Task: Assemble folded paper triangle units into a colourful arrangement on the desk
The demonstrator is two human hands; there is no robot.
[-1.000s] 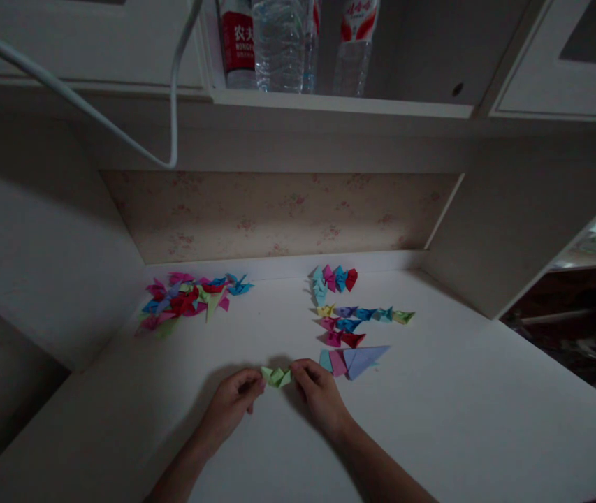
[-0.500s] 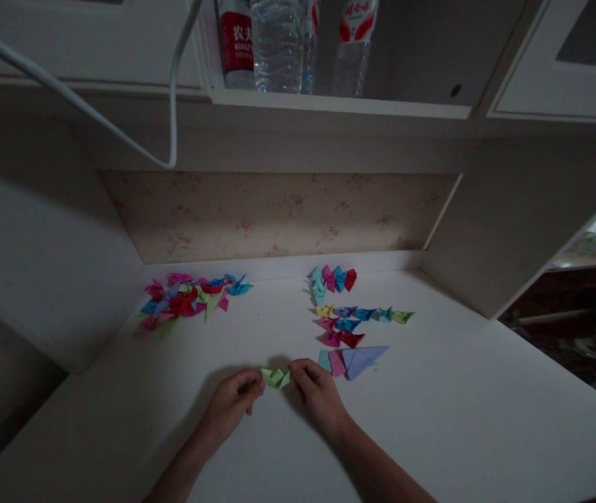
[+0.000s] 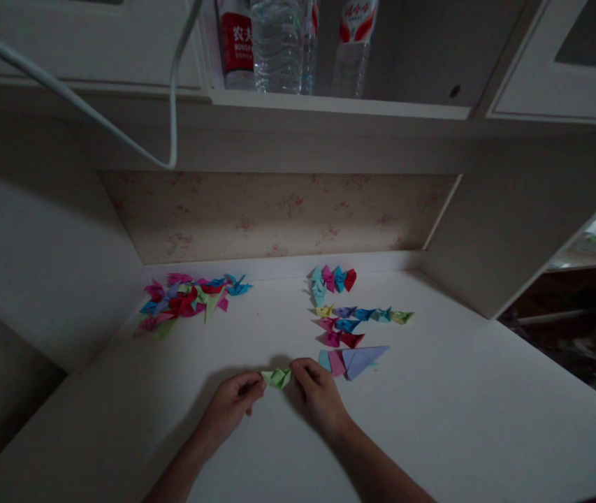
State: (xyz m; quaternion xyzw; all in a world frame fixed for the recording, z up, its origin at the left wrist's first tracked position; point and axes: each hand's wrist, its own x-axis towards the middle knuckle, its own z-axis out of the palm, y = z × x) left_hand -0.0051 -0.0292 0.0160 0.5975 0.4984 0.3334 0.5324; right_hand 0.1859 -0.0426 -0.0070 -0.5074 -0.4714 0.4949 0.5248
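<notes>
Between my hands is a small light green folded origami paper [image 3: 277, 378], pinched at both ends. My left hand [image 3: 235, 402] grips its left tip between thumb and fingers. At the right tip, my right hand [image 3: 319, 392] holds it in a similar pinch. Just beyond my right hand lie flat folded papers, among them a lavender pointed piece [image 3: 363, 360] and a pink piece [image 3: 336, 363]. Farther back on the right, small origami pieces in several colours [image 3: 365, 314] stand in short rows.
A heap of colourful folded paper [image 3: 185, 300] lies at the back left of the white table [image 3: 434, 419]. Plastic bottles [image 3: 277, 49] stand on the shelf above. A white cable [image 3: 119, 136] hangs at the upper left. White side panels flank the table.
The green paper has shifted very slightly to the right and tilted a little. Both hands keep their pinch and have hardly moved.
</notes>
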